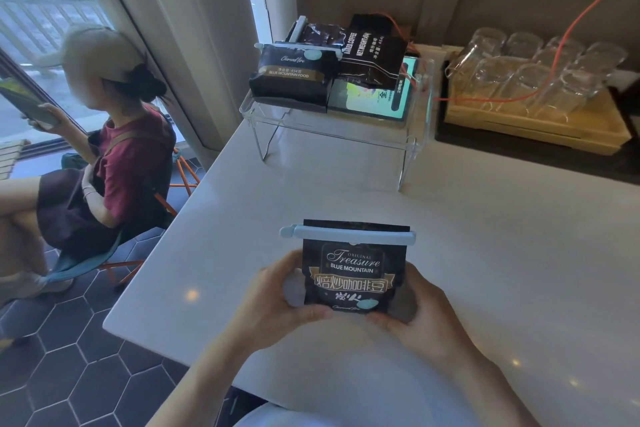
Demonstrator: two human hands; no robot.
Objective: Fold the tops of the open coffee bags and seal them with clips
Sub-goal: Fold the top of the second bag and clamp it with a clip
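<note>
A black coffee bag (353, 270) with gold lettering stands upright over the white counter (485, 236). A pale blue clip (349, 235) runs across it just under its folded top. My left hand (277, 302) grips the bag's lower left side and my right hand (415, 315) grips its lower right side. On the clear acrylic stand (332, 121) at the back lie three more black coffee bags: a front one (294, 76) closed by a pale clip (304, 54), one behind (322, 35) also clipped, and one to the right (374, 59).
A tablet with a lit screen (374, 94) lies on the stand under the bags. A wooden tray of upturned glasses (533, 80) sits at the back right, with an orange cable (568, 35) over it. A seated person (104, 135) is left of the counter.
</note>
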